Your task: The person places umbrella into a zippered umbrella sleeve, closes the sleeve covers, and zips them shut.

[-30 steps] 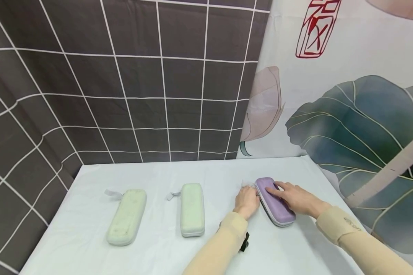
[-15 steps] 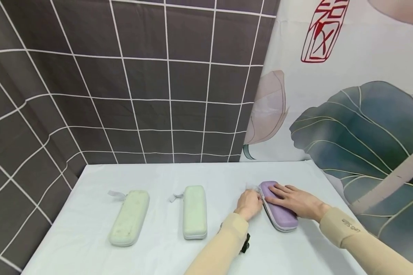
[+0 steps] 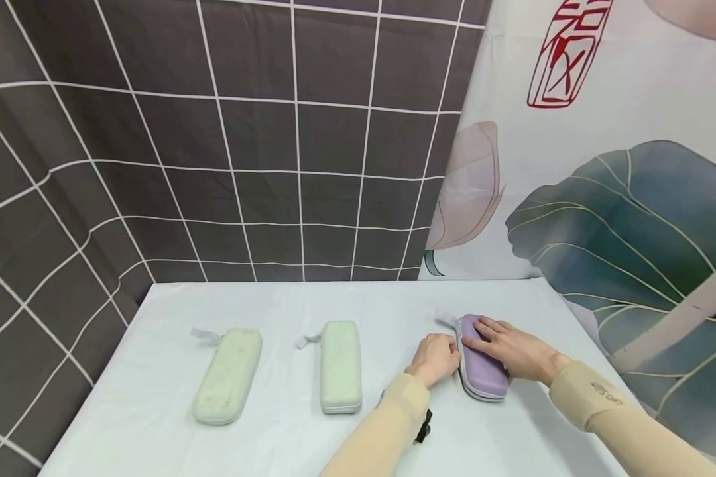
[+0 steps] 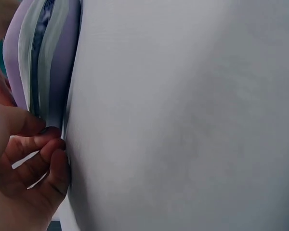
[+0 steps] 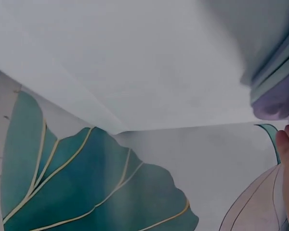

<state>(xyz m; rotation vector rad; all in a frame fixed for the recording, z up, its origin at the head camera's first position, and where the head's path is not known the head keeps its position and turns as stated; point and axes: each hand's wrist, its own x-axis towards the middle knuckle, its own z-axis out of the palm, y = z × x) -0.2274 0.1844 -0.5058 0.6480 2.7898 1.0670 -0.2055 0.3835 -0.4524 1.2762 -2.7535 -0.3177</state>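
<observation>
A purple zip case (image 3: 483, 371) lies on the white-covered table at the right, its pale loop strap (image 3: 446, 319) sticking out at the far left corner. My left hand (image 3: 434, 358) is at the case's left side and pinches the zipper pull between thumb and forefinger; the pull itself is mostly hidden. In the left wrist view, the zipper seam (image 4: 40, 48) gapes above the fingertips, with a dark strip between two pale tapes. My right hand (image 3: 516, 348) rests across the top of the case with spread fingers, pressing it from the right.
Two pale green zip cases, one in the middle (image 3: 341, 371) and one farther left (image 3: 228, 377), lie on the white table (image 3: 286, 444), each with a strap. A dark gridded curtain (image 3: 262, 139) and a lotus-print cloth (image 3: 608, 218) hang behind.
My left hand has slid along the zipper from the case's far corner towards me, baring the strap. The case has turned slightly straighter. My right hand's fingers have spread over its top.
</observation>
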